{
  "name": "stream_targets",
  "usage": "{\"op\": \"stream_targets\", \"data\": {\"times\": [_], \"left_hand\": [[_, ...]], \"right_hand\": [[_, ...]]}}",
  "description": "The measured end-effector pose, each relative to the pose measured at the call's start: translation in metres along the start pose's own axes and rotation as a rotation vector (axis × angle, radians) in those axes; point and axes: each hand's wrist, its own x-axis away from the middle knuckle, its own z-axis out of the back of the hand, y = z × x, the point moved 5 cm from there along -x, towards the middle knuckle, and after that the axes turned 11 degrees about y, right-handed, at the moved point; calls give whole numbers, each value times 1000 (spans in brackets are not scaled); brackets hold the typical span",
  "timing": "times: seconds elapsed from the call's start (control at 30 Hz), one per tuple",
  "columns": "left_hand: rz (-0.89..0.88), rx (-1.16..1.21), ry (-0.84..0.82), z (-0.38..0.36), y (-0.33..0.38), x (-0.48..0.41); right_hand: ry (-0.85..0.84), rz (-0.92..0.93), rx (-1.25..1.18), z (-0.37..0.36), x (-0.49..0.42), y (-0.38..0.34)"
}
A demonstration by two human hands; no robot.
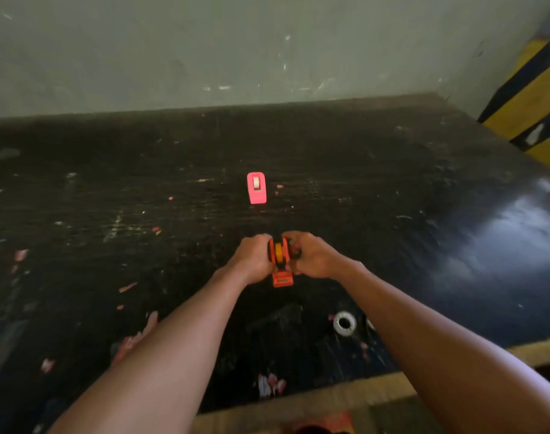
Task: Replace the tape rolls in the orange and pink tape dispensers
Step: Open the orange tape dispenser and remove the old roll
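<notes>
Your left hand (255, 256) and right hand (308, 256) pinch the orange dispenser (280, 264) from both sides, steadying it. The pink dispenser (257, 187) waits beyond your knuckles.

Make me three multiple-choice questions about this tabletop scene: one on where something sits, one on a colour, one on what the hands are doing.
1. Where is the pink dispenser?
A. Beyond the hands
B. Beside the white tape roll
C. On the floor

2. What colour is the dispenser being held?
A. Blue
B. Orange
C. Green

3. How is that dispenser held?
A. By one hand
B. By neither hand
C. By both hands

Answers:
1. A, it stands alone farther up the black table.
2. B, the orange dispenser shows between the hands.
3. C, the left hand and right hand grip its sides.
</notes>
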Motion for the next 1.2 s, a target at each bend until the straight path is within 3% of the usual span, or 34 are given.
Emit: {"op": "stream_targets", "data": {"times": [0.17, 0.4, 0.77, 1.2], "left_hand": [[80, 22, -105, -35, -29, 61], [144, -95, -60, -72, -60, 100], [199, -104, -19, -81, -59, 96], [201, -97, -65, -84, -57, 101]], "right_hand": [[-51, -85, 13, -45, 60, 21], [27, -62, -25, -84, 103, 37], [-106, -40, -96, -93, 82, 65], [-134, -112, -67, -87, 82, 62]]}}
